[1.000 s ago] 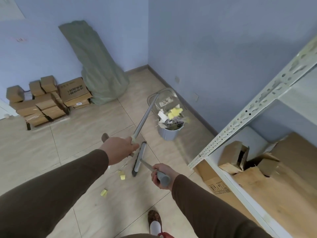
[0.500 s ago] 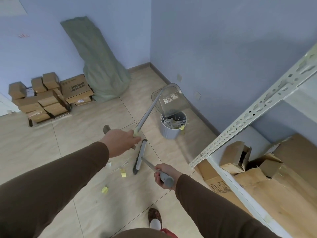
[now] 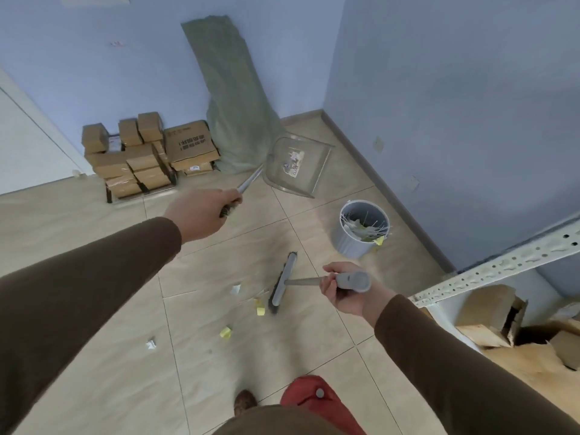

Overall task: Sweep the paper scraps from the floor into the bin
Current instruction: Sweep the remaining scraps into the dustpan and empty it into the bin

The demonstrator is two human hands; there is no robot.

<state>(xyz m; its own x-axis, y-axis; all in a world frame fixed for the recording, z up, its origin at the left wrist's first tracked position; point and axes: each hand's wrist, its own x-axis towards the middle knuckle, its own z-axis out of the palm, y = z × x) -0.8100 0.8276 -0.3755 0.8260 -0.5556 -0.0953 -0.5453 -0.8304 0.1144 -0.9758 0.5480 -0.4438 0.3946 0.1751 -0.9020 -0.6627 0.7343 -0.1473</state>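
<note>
My left hand [image 3: 204, 213] grips the long handle of a clear plastic dustpan [image 3: 298, 166], which hangs empty in the air to the upper left of the bin. The small grey bin [image 3: 351, 240] stands on the floor near the wall, with white and yellow paper scraps inside and one yellow piece on its rim. My right hand [image 3: 343, 290] holds the grey handle of a broom, whose head [image 3: 282, 282] rests on the tiles. Yellow and white paper scraps [image 3: 225, 332] lie on the floor just left of the broom head.
Stacked cardboard boxes [image 3: 141, 155] and a green sack [image 3: 235, 98] stand against the far wall. A metal shelf frame [image 3: 502, 268] with torn cardboard [image 3: 492, 315] fills the right side. My shoe [image 3: 244, 406] shows at the bottom.
The dustpan was tipped over the bin with scraps falling in; now it has swung away to the left, empty. The broom stays on the floor.
</note>
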